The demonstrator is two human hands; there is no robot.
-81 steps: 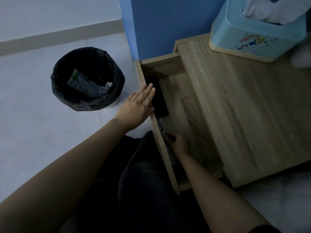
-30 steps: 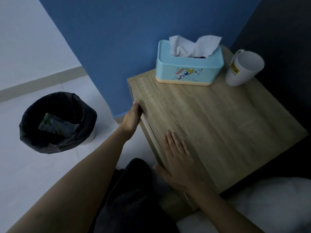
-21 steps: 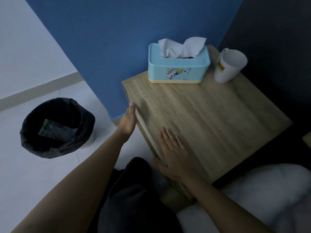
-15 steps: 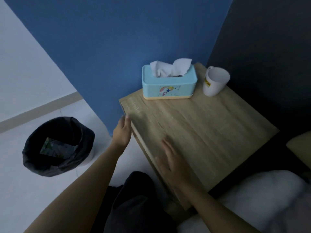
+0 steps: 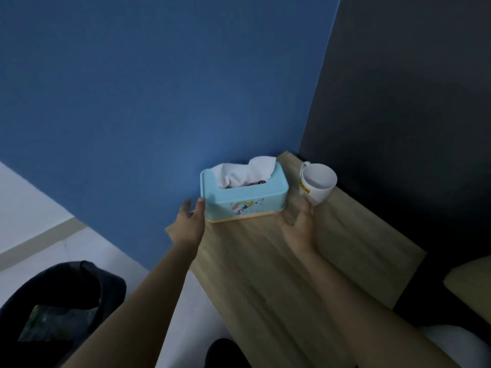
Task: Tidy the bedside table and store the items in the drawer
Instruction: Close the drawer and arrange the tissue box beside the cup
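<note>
Sitting bottom left on pale floor: black trash bin [image 5: 61, 309], dark liner, some blurry packaging inside, too dim to identify. Blue wall [image 5: 159, 102] behind, filling most of upper frame.

Left hand [image 5: 189, 226] reaching in from lower left, fingers spread and unclenched, thumb tip touching or just at left end of tissue box [image 5: 243, 200]; contact hard to confirm, blurred. Not wrapped around anything. Holding nothing.

Tissue box light blue, cartoon print on front, tan base, white tissue sticking out of top slot. Standing upright at back of bedside table [image 5: 265, 274], near blue wall. Flanked by both hands, one at each end.

Bedside table top light wood grain, bare across middle and front. Drawer not visible from this angle.

Right hand [image 5: 299, 226] reaching in from lower right, palm facing left toward right end of tissue box, fingers loose and apart, grasping nothing. Thumb up near base of white mug [image 5: 317, 183]; touching or not, cannot tell.

White mug upright at back right corner of table, just beside tissue box, yellow label on side, handle toward back-left. Dark wall [image 5: 411, 115] behind it.

Far right: tan edge [image 5: 470, 282] of something padded, white bedding [image 5: 457, 343] below.
</note>
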